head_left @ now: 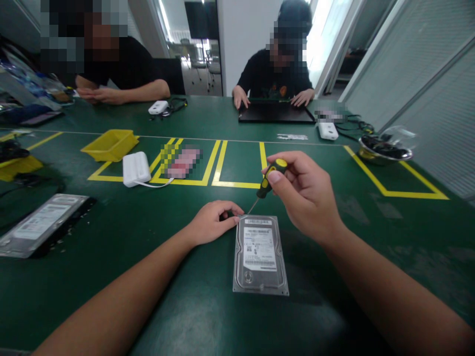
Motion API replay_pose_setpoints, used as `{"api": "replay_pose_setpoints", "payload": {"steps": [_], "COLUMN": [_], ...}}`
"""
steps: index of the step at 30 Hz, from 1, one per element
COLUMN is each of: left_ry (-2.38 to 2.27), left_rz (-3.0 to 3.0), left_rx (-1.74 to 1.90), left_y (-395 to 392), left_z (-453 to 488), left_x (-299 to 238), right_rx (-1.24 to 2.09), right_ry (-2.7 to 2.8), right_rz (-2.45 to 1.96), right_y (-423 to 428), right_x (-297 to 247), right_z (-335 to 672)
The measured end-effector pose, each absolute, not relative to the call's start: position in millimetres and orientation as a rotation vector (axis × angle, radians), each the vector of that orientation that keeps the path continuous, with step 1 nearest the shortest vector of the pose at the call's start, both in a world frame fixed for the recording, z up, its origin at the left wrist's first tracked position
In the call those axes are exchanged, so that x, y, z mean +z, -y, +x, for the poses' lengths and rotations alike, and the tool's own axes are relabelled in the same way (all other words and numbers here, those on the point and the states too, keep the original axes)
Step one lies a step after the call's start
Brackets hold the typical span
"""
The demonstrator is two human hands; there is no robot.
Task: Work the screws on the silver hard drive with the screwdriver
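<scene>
A silver hard drive with a white label lies flat on the green table in front of me. My right hand grips a screwdriver with a black and yellow handle. Its thin shaft slants down to the drive's far left corner, where the tip meets or nearly meets the metal. At that same corner, my left hand has its thumb and fingertips closed against the drive's edge. Whether a screw sits under the tip is too small to tell.
Left lies another hard drive with small bits beside it. Farther off are a yellow bin, a white power bank cabled to a blurred phone-like object, and a metal bowl of dark items. Two people sit opposite, one touching a black panel.
</scene>
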State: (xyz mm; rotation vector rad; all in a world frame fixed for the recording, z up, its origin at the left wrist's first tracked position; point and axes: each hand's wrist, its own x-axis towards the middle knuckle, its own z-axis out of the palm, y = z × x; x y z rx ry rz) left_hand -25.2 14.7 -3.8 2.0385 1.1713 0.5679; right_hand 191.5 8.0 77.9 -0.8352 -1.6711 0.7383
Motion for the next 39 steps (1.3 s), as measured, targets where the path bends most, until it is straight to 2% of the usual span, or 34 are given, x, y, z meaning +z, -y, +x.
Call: {"api": "replay_pose_setpoints", "payload": {"steps": [16, 39], "left_ry": [-1.187, -1.214], "left_rz": [1.978, 2.047], "left_rx": [0.576, 0.584], "left_y": [-15, -14], "left_z": [-26, -24], "left_x": [-6, -8], "right_rx": [0.634, 0.656], "right_ry": [1.831, 1.810], "right_rz": [-0.927, -0.941], "right_y": [-15, -20], "right_x": [57, 51], "right_z": [187, 186]}}
